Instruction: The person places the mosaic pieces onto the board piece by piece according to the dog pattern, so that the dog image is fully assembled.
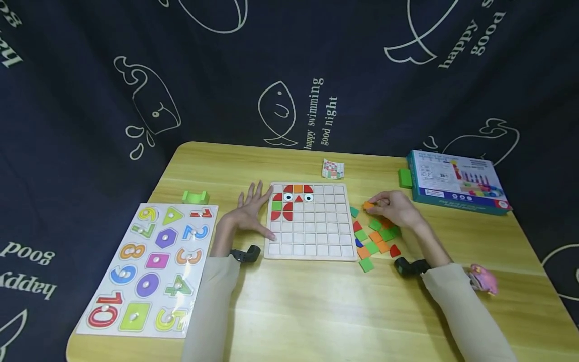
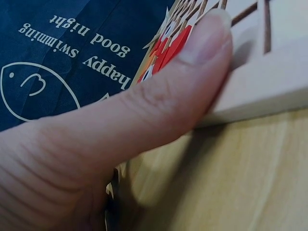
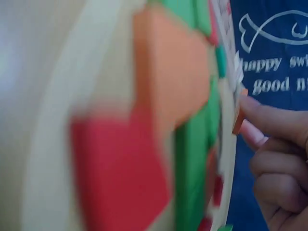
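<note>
A square wooden grid board (image 1: 312, 236) lies mid-table, its upper left cells filled with red, orange, green and eye-patterned tiles. My left hand (image 1: 246, 213) spreads along the board's left side, fingers straight. In the left wrist view its thumb (image 2: 159, 96) rests on the board's rim (image 2: 260, 86). Between thumb and fingertips, my right hand (image 1: 395, 208) pinches an orange square tile (image 1: 368, 205), just right of the board. The same tile (image 3: 239, 111) shows edge-on in the right wrist view. Below that hand are scattered loose tiles (image 1: 372, 247) in green, orange, red and blue.
A small pattern card (image 1: 333, 169) lies behind the board. At the left is a number-and-shape puzzle board (image 1: 151, 296) with a green block (image 1: 195, 197) behind it. A boxed toy set (image 1: 459, 181), another green block (image 1: 405, 178) and a pink figure (image 1: 484, 279) are at the right.
</note>
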Demonstrator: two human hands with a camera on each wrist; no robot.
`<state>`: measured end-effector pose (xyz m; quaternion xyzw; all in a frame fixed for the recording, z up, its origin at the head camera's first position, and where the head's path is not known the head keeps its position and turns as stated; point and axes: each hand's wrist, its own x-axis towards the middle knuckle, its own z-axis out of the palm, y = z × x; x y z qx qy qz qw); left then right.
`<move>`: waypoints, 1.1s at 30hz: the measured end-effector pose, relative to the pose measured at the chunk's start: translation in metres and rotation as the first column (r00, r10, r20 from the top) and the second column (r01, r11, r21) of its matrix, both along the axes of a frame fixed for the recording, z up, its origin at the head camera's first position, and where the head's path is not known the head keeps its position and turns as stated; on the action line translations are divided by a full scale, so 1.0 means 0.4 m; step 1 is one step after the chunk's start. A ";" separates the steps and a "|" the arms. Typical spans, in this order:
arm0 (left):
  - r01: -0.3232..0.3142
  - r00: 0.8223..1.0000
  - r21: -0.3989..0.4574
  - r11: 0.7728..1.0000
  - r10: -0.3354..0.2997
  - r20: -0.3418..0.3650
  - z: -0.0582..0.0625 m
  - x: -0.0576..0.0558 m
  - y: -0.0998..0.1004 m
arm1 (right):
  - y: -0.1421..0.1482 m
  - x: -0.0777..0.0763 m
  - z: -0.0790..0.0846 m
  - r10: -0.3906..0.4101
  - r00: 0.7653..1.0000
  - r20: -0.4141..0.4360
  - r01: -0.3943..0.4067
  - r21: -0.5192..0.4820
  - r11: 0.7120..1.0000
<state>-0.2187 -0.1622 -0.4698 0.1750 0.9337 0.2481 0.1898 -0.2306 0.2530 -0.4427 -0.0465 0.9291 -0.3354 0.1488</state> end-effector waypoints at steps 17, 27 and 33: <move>-0.018 1.000 0.010 1.000 0.018 0.011 -0.008 0.001 -0.001 | -0.339 0.039 0.003 0.136 0.989 0.066 -0.112 -0.284 0.952; 0.003 1.000 0.005 1.000 -0.003 -0.013 -0.002 0.004 -0.006 | -0.405 0.032 -0.018 0.073 0.997 0.033 -0.063 -0.227 0.972; 0.003 1.000 0.012 1.000 -0.003 -0.014 -0.001 0.005 -0.003 | -0.384 0.031 -0.015 0.069 0.997 0.024 -0.061 -0.262 0.963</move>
